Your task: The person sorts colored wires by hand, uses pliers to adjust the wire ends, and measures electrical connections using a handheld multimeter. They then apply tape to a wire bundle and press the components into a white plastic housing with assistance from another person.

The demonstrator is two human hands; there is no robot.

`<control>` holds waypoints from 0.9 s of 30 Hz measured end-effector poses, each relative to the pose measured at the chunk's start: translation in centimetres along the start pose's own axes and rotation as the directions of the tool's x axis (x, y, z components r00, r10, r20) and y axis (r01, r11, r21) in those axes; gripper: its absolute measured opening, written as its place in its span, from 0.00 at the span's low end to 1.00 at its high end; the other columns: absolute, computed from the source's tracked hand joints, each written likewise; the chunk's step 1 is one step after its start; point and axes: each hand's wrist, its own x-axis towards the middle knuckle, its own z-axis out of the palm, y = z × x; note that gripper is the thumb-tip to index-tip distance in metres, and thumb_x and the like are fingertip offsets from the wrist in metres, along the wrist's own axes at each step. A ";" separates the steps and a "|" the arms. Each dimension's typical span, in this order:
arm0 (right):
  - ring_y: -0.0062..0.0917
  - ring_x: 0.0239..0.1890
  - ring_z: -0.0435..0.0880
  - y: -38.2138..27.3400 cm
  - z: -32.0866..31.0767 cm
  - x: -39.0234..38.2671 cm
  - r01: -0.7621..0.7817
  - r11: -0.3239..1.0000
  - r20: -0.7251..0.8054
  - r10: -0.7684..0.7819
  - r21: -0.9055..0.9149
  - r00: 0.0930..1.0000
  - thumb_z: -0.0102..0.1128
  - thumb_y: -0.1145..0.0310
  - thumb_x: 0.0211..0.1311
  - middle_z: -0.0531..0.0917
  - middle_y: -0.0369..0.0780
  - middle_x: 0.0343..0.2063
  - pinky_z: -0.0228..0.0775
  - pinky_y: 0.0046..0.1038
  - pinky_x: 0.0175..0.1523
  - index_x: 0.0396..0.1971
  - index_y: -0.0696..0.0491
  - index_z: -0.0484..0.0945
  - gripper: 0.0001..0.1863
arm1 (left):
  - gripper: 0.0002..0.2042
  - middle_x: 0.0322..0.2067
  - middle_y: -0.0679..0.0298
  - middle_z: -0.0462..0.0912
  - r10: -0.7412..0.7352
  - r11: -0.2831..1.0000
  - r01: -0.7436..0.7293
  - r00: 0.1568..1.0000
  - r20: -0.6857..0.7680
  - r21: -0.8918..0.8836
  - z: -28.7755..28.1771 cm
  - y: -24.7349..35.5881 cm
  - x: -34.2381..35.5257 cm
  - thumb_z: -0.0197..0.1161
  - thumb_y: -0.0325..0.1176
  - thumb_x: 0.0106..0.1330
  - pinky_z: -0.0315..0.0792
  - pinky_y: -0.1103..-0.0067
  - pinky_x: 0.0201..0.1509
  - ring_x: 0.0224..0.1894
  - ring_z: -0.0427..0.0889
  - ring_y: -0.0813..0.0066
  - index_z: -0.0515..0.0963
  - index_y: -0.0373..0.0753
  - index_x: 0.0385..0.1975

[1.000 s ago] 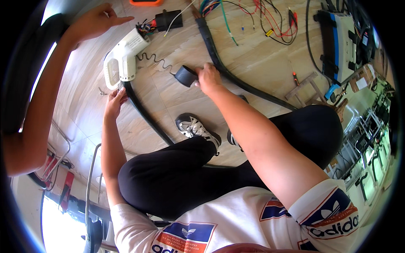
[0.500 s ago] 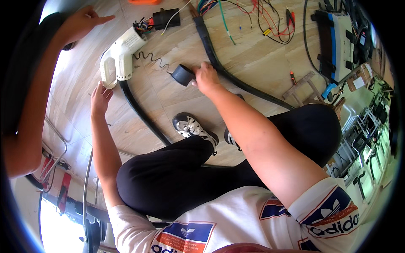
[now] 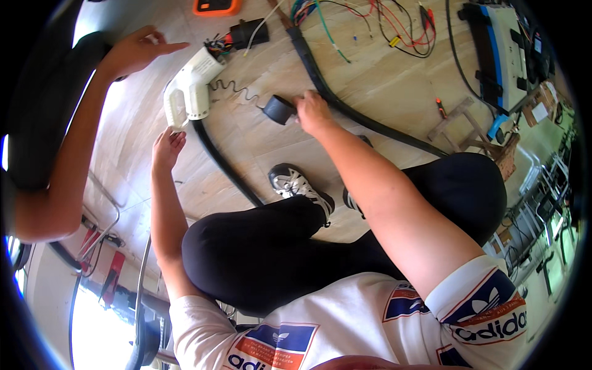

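Note:
A white EV charging gun [image 3: 196, 92] lies on the floor, with coloured wires and a black connector head [image 3: 250, 34] at its upper end. From its lower end a thick black cable [image 3: 225, 165] runs toward my legs. My left hand [image 3: 168, 149] is at the bottom of the gun's loop handle, fingers curled against it. Between the fingertips of my right hand [image 3: 313, 112] is a round black cap [image 3: 279, 110], held just above the floor. A thin coiled cord [image 3: 234, 89] stretches between cap and gun.
A co-worker's hand [image 3: 137, 54] reaches in from the left above the gun. Behind lie an orange-rimmed device [image 3: 216, 5], another thick black cable [image 3: 345, 117] and loose wires [image 3: 404, 31]. To the right are a screwdriver [image 3: 440, 108], a small wooden frame [image 3: 462, 126] and a grey-blue case [image 3: 502, 55].
The view has shifted, so the scene sits farther right. My left fingers have curled in more at the handle's lower end. My right hand still holds the cap.

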 end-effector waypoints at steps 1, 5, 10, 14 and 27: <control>0.39 0.51 0.77 0.0 -0.1 0.0 -0.003 0.999 -0.018 0.004 0.032 1.000 0.63 0.67 0.56 0.77 0.44 0.43 0.73 0.38 0.52 0.37 0.50 0.80 0.08 | 0.15 0.38 0.57 0.81 0.033 0.998 -0.034 0.999 0.014 0.047 0.3 0.7 -0.5 0.55 0.40 0.71 0.77 0.73 0.45 0.39 0.82 0.69 0.73 0.35 0.47; 0.41 0.52 0.76 0.3 -0.5 0.1 0.005 0.999 0.045 -0.006 0.036 0.999 0.62 0.74 0.54 0.77 0.46 0.43 0.72 0.40 0.54 0.39 0.51 0.79 0.11 | 0.20 0.38 0.63 0.81 0.185 0.937 -0.181 0.983 0.015 0.299 1.8 3.2 -1.5 0.61 0.45 0.66 0.73 0.77 0.43 0.36 0.79 0.75 0.74 0.38 0.52; 0.44 0.51 0.77 0.9 -0.8 0.3 0.072 0.996 0.083 -0.076 0.048 0.994 0.65 0.78 0.49 0.77 0.48 0.43 0.72 0.40 0.54 0.40 0.52 0.77 0.16 | 0.27 0.37 0.61 0.84 0.296 0.773 -0.278 0.953 0.064 0.571 3.5 3.2 0.9 0.67 0.47 0.61 0.72 0.79 0.39 0.37 0.80 0.77 0.74 0.36 0.55; 0.46 0.49 0.77 1.3 -0.7 0.5 0.116 0.991 0.099 -0.122 0.060 0.988 0.62 0.79 0.49 0.77 0.49 0.41 0.72 0.41 0.53 0.39 0.53 0.77 0.15 | 0.23 0.36 0.61 0.85 0.488 0.469 -0.321 0.870 0.061 0.823 3.8 2.2 3.4 0.71 0.43 0.55 0.74 0.77 0.42 0.37 0.81 0.76 0.80 0.35 0.45; 0.45 0.46 0.79 3.2 -1.2 2.2 0.099 0.948 0.175 -0.158 0.303 0.972 0.57 0.80 0.46 0.81 0.49 0.39 0.73 0.40 0.49 0.35 0.55 0.77 0.12 | 0.15 0.27 0.66 0.80 0.384 0.799 -0.393 0.916 0.118 0.456 5.9 2.7 -4.3 0.71 0.40 0.54 0.71 0.78 0.36 0.28 0.76 0.79 0.82 0.37 0.35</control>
